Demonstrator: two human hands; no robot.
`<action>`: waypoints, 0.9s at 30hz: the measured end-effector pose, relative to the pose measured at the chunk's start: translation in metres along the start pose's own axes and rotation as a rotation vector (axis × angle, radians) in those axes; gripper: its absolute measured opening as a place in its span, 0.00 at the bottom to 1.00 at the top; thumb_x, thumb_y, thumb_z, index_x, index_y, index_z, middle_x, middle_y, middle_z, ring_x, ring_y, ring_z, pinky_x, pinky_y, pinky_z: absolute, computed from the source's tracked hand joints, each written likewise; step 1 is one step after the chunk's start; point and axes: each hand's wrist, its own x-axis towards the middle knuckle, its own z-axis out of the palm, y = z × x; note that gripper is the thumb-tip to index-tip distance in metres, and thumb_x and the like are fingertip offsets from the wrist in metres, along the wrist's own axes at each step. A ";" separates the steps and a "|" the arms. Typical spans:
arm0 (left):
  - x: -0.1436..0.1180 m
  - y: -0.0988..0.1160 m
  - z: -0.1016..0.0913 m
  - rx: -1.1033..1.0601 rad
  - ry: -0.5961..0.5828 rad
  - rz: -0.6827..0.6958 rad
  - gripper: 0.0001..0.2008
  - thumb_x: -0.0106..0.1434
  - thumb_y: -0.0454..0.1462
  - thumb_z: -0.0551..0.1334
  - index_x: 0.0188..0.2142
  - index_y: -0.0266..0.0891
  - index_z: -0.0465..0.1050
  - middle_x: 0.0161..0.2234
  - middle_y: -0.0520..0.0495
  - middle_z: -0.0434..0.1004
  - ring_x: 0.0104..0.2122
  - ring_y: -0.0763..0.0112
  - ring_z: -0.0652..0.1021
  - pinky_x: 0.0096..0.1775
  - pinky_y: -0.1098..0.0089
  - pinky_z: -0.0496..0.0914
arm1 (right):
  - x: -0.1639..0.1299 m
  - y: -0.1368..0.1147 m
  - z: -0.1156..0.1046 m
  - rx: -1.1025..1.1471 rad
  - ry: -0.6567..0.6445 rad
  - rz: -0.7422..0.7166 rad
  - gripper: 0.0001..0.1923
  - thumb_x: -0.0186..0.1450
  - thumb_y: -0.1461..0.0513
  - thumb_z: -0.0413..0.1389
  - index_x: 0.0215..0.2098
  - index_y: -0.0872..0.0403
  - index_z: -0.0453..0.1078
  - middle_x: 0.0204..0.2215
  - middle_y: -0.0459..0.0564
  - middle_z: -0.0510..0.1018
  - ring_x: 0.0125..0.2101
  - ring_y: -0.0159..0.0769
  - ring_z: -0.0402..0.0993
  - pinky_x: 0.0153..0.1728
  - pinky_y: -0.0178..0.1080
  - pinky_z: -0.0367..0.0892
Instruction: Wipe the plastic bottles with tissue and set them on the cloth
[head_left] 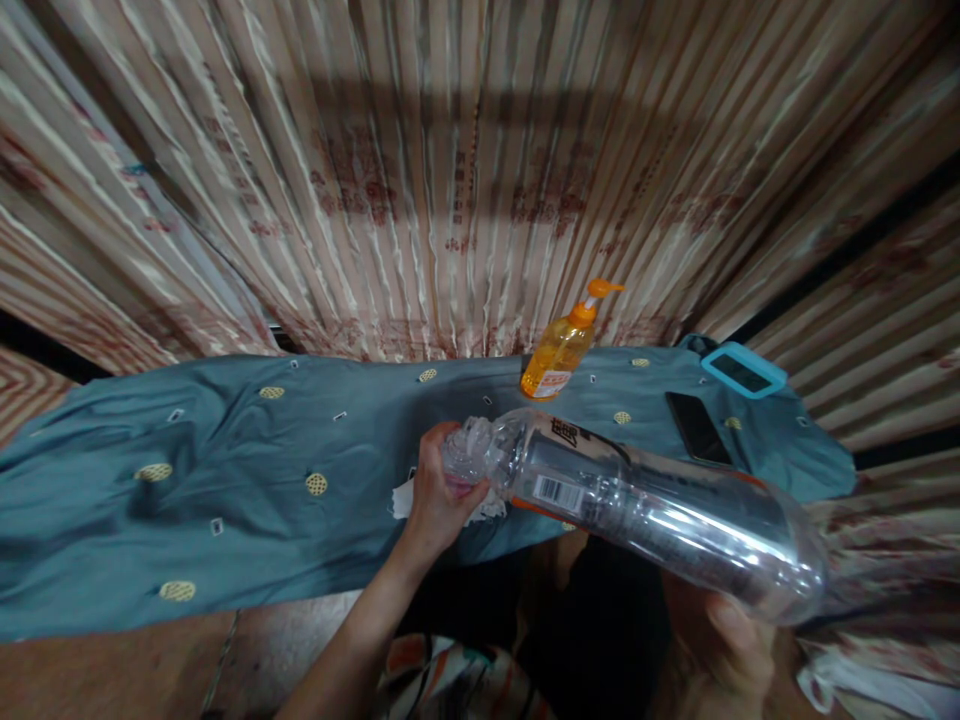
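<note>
Closest to the camera, the right hand [724,640] is wrapped around the wide bottom end of a big clear plastic bottle [645,505]. The bottle lies almost flat in the air and slants up toward the left. It looks empty, and it has a label with a bar code near its neck. The left hand [442,495] is closed around the bottle's neck end, and it also presses a crumpled white tissue [480,470] against the mouth (the cap cannot be seen).

Under the hands there is a bit of brown floor [262,640]. Just past them is a long surface covered with a blue-green cloth [225,480] that has small yellow spots and many wrinkles. On the cloth, farther back, stands an orange pump bottle [559,355]. To the right lie a black phone [699,428] and, near it, a device in a light blue case [742,372].

Behind everything hangs a striped curtain [450,170] with reddish patterns, filling the whole back of the room.
</note>
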 end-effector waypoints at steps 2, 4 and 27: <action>0.000 -0.001 0.000 0.001 -0.005 -0.004 0.39 0.54 0.35 0.77 0.62 0.45 0.66 0.57 0.42 0.77 0.56 0.53 0.81 0.58 0.52 0.77 | 0.000 -0.002 0.003 0.016 0.012 0.005 0.43 0.49 0.53 0.71 0.64 0.38 0.76 0.69 0.44 0.75 0.76 0.55 0.59 0.78 0.62 0.47; -0.001 -0.001 0.001 -0.003 0.001 -0.003 0.38 0.54 0.36 0.77 0.62 0.45 0.66 0.57 0.42 0.77 0.56 0.52 0.81 0.58 0.52 0.77 | 0.000 -0.004 0.005 0.014 0.022 0.016 0.44 0.48 0.53 0.72 0.64 0.38 0.76 0.69 0.44 0.75 0.76 0.56 0.59 0.78 0.63 0.48; -0.001 -0.003 0.003 -0.018 0.013 0.017 0.37 0.55 0.35 0.77 0.62 0.45 0.67 0.57 0.42 0.77 0.57 0.52 0.81 0.60 0.51 0.76 | 0.007 0.006 -0.004 -0.045 -0.014 -0.024 0.41 0.47 0.52 0.70 0.61 0.34 0.79 0.60 0.41 0.79 0.67 0.51 0.70 0.77 0.57 0.54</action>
